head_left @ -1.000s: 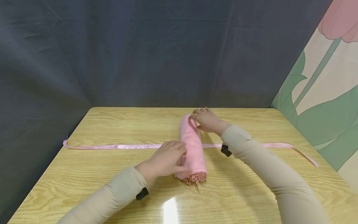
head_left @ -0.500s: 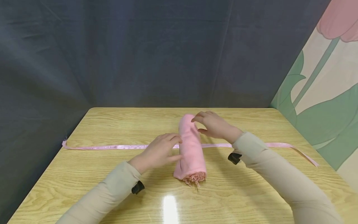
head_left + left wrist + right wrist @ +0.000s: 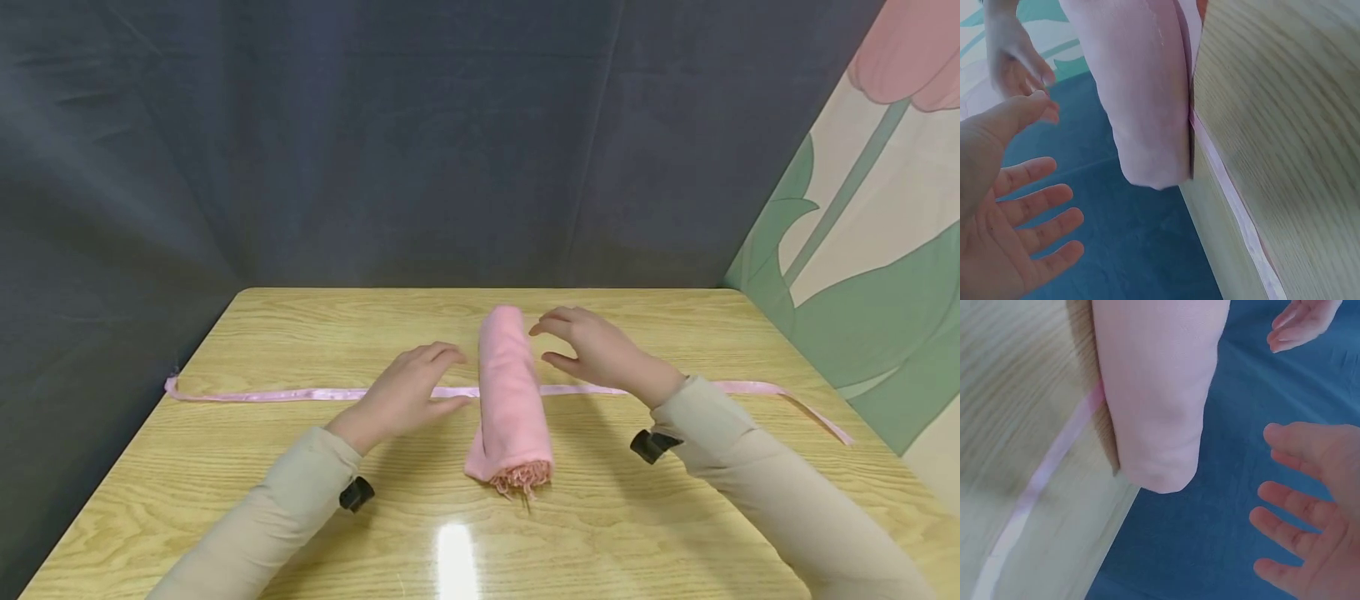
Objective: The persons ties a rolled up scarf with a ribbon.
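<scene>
Between left hand and right hand, pink roll, untouched

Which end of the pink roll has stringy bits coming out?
The near end of the pink roll, lowest in the head view: strings poke out there. The far end, toward the dark curtain, looks smooth, with no strings showing.
</scene>
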The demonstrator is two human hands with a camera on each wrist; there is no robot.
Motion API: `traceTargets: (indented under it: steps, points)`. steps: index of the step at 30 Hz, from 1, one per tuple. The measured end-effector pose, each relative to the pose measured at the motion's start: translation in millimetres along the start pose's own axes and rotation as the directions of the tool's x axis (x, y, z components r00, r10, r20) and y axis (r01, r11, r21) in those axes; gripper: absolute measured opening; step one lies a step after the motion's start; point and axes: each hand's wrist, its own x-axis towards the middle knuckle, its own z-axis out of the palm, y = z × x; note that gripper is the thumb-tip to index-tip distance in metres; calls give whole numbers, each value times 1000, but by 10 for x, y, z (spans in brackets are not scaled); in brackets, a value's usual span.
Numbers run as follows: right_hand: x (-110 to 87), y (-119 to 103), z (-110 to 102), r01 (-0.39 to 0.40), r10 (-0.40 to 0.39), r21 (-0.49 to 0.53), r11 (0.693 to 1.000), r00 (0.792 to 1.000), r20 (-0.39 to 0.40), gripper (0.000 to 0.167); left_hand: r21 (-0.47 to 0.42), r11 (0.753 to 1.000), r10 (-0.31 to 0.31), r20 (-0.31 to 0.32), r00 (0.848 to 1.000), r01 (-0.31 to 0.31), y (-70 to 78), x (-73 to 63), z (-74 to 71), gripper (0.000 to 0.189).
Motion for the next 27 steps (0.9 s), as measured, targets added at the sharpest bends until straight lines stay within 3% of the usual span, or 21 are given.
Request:
traceTargets:
  steps: [10,19,27]
  points:
    - [-252,104,25,-11,22,85,996,992,-125,27,-1,998,-62,-51,997,62,-180,-90,-42,53]
    - [-457,262,80,-98,113,124,987,986,-122,26,-2,994,-110,-50,993,110,-336,-174,-16,52]
    - [-631,440,125,-121,141,123,985,975,-170,23,-20,988,-156,-47,987,155,-509,-263,-13,50]
